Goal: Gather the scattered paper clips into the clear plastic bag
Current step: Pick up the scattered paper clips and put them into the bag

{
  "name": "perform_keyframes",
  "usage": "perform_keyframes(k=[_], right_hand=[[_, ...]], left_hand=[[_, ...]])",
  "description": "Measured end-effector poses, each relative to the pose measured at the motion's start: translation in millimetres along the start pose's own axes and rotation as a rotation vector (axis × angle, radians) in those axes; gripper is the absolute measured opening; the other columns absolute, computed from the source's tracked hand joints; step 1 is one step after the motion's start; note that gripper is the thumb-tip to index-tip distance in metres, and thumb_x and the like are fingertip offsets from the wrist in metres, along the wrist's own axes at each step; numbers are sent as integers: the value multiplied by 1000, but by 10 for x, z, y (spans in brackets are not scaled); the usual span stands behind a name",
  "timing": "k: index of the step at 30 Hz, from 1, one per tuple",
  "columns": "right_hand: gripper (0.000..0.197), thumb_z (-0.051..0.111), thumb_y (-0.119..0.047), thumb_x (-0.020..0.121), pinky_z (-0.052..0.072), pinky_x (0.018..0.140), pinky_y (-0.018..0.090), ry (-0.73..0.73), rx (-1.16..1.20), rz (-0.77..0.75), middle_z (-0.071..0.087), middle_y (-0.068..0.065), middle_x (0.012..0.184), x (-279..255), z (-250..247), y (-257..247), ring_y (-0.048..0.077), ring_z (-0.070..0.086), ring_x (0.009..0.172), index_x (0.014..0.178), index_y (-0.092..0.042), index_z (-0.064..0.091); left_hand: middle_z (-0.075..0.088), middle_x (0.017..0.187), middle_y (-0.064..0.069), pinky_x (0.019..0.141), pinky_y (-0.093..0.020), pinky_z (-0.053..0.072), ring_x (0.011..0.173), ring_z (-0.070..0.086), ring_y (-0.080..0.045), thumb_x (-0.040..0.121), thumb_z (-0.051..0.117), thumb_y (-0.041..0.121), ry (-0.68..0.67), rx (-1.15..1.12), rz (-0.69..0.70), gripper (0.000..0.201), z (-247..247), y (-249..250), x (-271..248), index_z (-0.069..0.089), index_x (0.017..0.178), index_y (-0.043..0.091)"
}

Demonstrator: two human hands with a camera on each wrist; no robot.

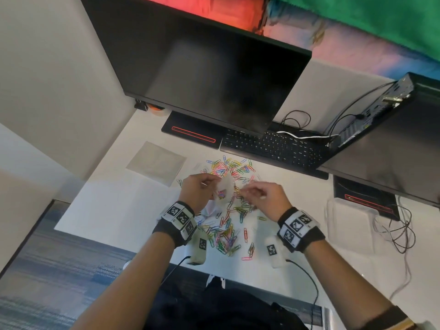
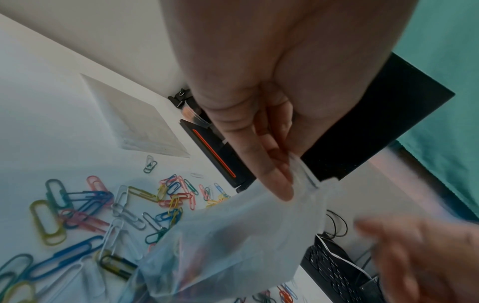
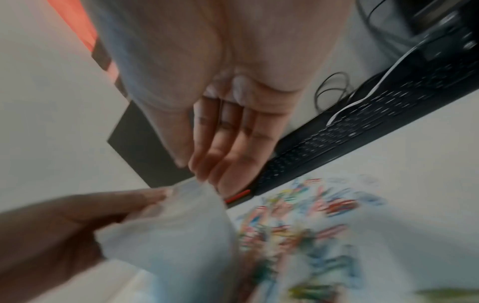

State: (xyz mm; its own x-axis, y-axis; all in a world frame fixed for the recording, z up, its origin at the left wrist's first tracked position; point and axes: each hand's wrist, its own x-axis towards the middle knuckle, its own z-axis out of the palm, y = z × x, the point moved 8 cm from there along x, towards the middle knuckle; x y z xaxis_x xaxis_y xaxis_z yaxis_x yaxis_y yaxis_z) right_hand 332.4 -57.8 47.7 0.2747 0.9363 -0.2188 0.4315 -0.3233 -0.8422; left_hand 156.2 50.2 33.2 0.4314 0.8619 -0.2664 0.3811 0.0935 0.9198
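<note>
Several coloured paper clips (image 1: pixel 228 232) lie scattered on the white desk (image 1: pixel 107 210), also seen in the left wrist view (image 2: pixel 85 205) and blurred in the right wrist view (image 3: pixel 298 225). My left hand (image 1: pixel 200 186) pinches the rim of the clear plastic bag (image 1: pixel 225 186) and holds it above the clips; its fingers (image 2: pixel 274 174) clamp the bag (image 2: pixel 233 235). A few clips show through the bag. My right hand (image 1: pixel 259 196) reaches to the bag's mouth, fingertips (image 3: pixel 204 174) at the bag's (image 3: pixel 168 235) top edge. Blur hides whether they grip anything.
A black keyboard (image 1: pixel 273 148) and a dark monitor (image 1: pixel 214 79) stand behind the clips. A flat clear sheet or packet (image 1: pixel 156 163) lies at the back left. To the right are a clear plastic tub (image 1: pixel 350 217), loose cables (image 1: pixel 400 232) and a small computer (image 1: pixel 373 110).
</note>
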Motion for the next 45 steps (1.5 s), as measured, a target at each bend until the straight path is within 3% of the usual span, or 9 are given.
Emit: perform_keyframes(k=[5,8,14,17,20,26,35,40,45], right_hand=[[89,84,-54,58,46,75,25,-362,-560,241,52,-8,101,-395,150,889,8,54,85,134,-34,42],[101,88,-48,52,41,70,18,-431,-528,192,41,-8,110,-536,432,1045,3,48,80,136,-37,34],[87,86,-31,65,52,77,13,-454,-427,-33,30,-6,121,-376,919,824,9,50,99,139,-36,40],[71,77,-31,77,50,95,26,-470,-547,-244,31,-1,132,-287,1137,693,14,49,112,139,-37,43],[47,61,-32,89,49,94,32,-505,-809,-476,37,2,142,-340,1345,613,17,47,116,134,-36,48],[28,44,-14,93,53,82,43,-485,-861,-608,65,7,104,-289,1329,584,27,59,96,101,-9,70],[19,77,-13,79,56,74,15,63,113,96,76,-2,92,29,245,453,2,70,78,98,-14,76],[24,68,-4,84,59,82,31,-11,522,53,74,10,101,156,199,-167,23,72,92,107,-6,71],[23,63,0,86,59,83,30,-141,830,148,72,16,105,198,686,-408,27,70,94,108,-3,67]], left_hand=[[69,72,-3,66,-31,62,58,67,-13,94,60,8,6,-25,21,15,-96,94,-36,74,96,12],[70,75,-4,67,-34,63,60,67,-15,94,61,9,41,-44,30,14,-262,172,-42,74,95,14],[69,75,-4,66,-30,61,61,67,-14,94,61,9,115,-72,75,16,-666,280,-85,75,96,15],[68,78,-5,65,-25,61,64,67,-14,95,60,8,143,-97,64,15,-801,246,-160,74,98,13],[67,79,-5,66,-26,61,68,67,-17,95,61,8,162,-80,57,15,-903,160,-234,74,100,11],[69,77,-6,70,-32,63,61,66,-5,95,60,9,204,-58,58,17,-1052,-10,-337,75,97,16],[71,77,-6,72,-36,63,61,70,-18,94,62,12,151,-27,4,15,-829,-160,-368,76,97,16],[72,76,-1,70,-34,62,58,70,-18,92,65,12,96,-40,-13,14,-642,-160,-368,76,93,21],[71,65,10,66,-30,62,56,70,-14,92,65,12,79,-45,-20,13,-525,-124,-346,75,98,17]])
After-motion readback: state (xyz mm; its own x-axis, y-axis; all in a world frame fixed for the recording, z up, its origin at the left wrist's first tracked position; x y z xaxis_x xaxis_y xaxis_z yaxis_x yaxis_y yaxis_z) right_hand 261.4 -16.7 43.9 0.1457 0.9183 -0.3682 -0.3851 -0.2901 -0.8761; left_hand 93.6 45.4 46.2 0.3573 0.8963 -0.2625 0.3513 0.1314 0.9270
